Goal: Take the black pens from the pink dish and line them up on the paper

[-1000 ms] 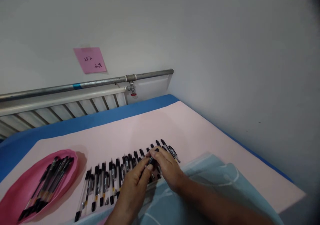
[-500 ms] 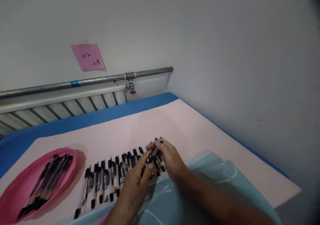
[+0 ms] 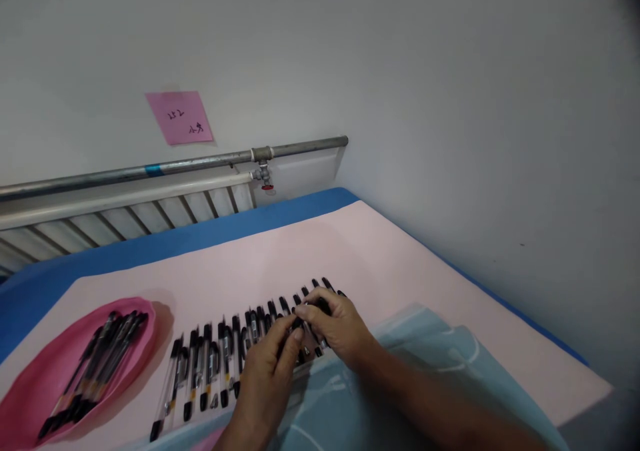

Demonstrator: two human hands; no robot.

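Note:
My left hand (image 3: 273, 367) is closed, thumb and fingers pinching a black pen (image 3: 297, 324) that is mostly hidden. My right hand (image 3: 343, 327) meets it from the right, its thumb and forefinger pressed together at the same pen. Something dark shows under the curled fingers of that hand; its shape is unclear. Around and beneath both hands lies a row of clear-barrelled pens (image 3: 205, 367) with black ends, side by side, some with separate caps and small metallic tips beside them. The hands cover part of this row.
A pink oval dish (image 3: 30, 387) at the left holds several pens. Pale pink sheeting (image 3: 240, 261) covers the blue tabletop (image 3: 300, 207). A light blue cloth (image 3: 425, 364) lies at the near edge. Behind are a radiator (image 3: 145, 217) and a pipe (image 3: 210, 163); a wall closes the right side.
The right hand has turned and its fingertips have drawn in toward the left hand's fingertips. The pen, visible between the hands before, is now mostly covered.

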